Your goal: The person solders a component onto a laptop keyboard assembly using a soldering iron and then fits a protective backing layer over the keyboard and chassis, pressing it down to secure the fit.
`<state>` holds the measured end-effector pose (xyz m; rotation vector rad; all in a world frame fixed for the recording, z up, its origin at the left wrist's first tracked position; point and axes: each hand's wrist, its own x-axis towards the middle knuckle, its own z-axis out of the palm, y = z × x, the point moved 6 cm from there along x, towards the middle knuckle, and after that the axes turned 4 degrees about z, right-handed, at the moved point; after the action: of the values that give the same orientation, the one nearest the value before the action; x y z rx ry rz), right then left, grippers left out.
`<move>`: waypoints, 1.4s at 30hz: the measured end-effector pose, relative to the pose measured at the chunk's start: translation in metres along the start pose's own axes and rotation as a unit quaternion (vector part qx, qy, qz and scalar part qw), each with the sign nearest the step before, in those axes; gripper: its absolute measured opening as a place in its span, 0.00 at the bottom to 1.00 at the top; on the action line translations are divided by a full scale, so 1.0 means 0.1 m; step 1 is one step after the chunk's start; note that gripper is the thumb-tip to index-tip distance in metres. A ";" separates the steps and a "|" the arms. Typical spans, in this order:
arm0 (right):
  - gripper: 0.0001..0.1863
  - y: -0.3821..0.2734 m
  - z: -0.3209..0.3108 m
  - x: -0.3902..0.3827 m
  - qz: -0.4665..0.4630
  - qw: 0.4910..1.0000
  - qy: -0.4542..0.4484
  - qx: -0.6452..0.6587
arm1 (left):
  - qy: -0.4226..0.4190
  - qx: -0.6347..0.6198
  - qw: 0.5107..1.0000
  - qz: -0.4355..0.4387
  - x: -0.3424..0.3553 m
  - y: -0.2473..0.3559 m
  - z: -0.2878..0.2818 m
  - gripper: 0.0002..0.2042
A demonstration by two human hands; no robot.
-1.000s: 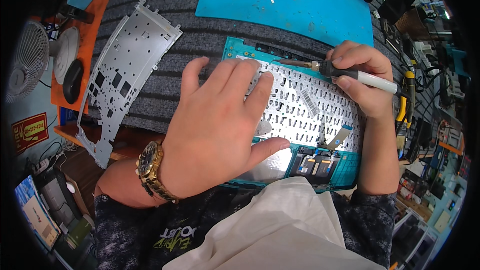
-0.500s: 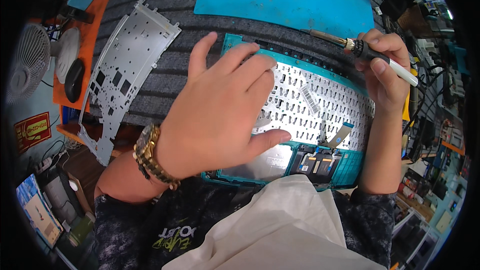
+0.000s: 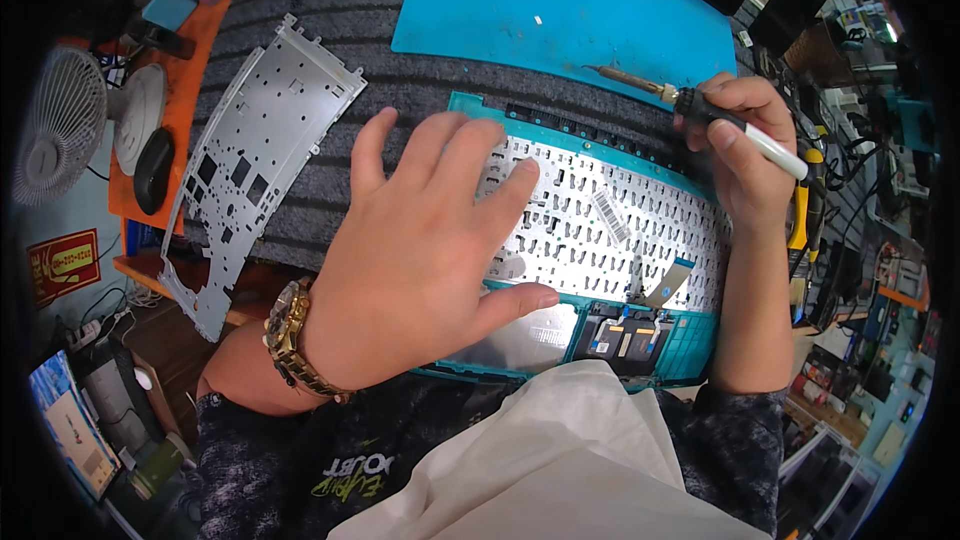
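My left hand [image 3: 405, 225] is spread over the left part of a teal laptop palmrest case [image 3: 695, 335], its fingers apart above the keyboard's silver metal back [image 3: 610, 230]. Whether the fingertips touch the metal cannot be made out. In my right hand [image 3: 750, 145] is a soldering iron [image 3: 770, 148] with a black and white handle. Its bare tip points left, above the case's far edge. A ribbon cable [image 3: 670, 282] stands up from the keyboard, close to the black touchpad module [image 3: 622, 338]. My left hand hides the case's left part.
A perforated silver metal plate [image 3: 270, 105] lies at the left on the grey ribbed mat [image 3: 375, 75]. Beyond the case is a blue work mat [image 3: 560, 15]. A fan [image 3: 60, 125] and a black mouse [image 3: 153, 170] stand far left. Yellow-handled tools [image 3: 808, 190] and cables are right.
My left hand has drawn back a little to the left, and its index finger has spread away from the others. The soldering iron stays in my right hand. The whole view has shifted slightly.
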<state>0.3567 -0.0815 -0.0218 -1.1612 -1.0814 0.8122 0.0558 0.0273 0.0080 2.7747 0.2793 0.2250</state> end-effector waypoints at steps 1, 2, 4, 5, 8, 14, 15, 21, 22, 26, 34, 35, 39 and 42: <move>0.15 0.01 0.01 0.00 0.005 1.000 0.008 -0.016 | -0.006 -0.004 1.000 -0.005 -0.01 0.00 0.00 0.42; 0.14 0.03 0.02 0.00 0.009 0.999 0.015 -0.033 | -0.002 -0.003 1.000 -0.005 -0.01 0.01 -0.02 0.42; 0.14 0.05 0.03 0.00 0.012 0.998 0.008 -0.058 | -0.010 -0.013 1.000 -0.016 -0.02 0.01 -0.02 0.42; 0.15 0.08 0.04 -0.01 0.028 0.998 0.020 -0.059 | -0.006 -0.012 1.000 -0.016 -0.02 0.01 -0.03 0.42; 0.16 0.10 0.11 0.00 0.040 0.996 0.042 -0.066 | -0.003 -0.004 1.000 -0.018 -0.02 0.02 -0.03 0.42; 0.16 0.11 0.14 0.04 0.047 0.988 0.090 -0.117 | 0.012 -0.003 1.000 -0.014 -0.02 0.03 -0.04 0.42; 0.15 0.10 0.16 0.05 0.059 0.987 0.101 -0.108 | 0.006 -0.005 1.000 -0.015 -0.02 0.02 -0.04 0.42; 0.15 0.11 0.10 0.02 0.045 0.987 0.105 -0.116 | 0.009 -0.001 1.000 -0.012 -0.02 0.04 -0.06 0.42; 0.15 0.11 0.11 0.03 0.043 0.989 0.097 -0.103 | 0.008 -0.001 1.000 -0.012 -0.02 0.04 -0.06 0.42; 0.15 0.10 0.18 0.05 0.045 0.989 0.087 -0.110 | 0.015 -0.001 1.000 -0.010 -0.02 0.04 -0.06 0.42; 0.16 0.09 0.24 0.05 0.070 0.984 0.096 -0.130 | 0.012 -0.001 1.000 -0.012 -0.03 0.04 -0.05 0.41; 0.16 0.09 0.25 0.05 0.073 0.983 0.101 -0.137 | 0.012 -0.002 1.000 -0.013 -0.03 0.04 -0.05 0.41; 0.15 0.09 0.25 0.06 0.083 0.979 0.098 -0.159 | 0.014 -0.009 1.000 -0.012 -0.02 0.03 -0.05 0.41; 0.15 0.07 0.30 0.08 0.086 0.975 0.101 -0.179 | 0.013 -0.011 1.000 -0.014 -0.03 0.03 -0.06 0.41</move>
<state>0.3312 -0.0639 -0.0256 -1.6239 -0.9895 0.6287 0.0527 0.0259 0.0139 2.7468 0.3194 0.2557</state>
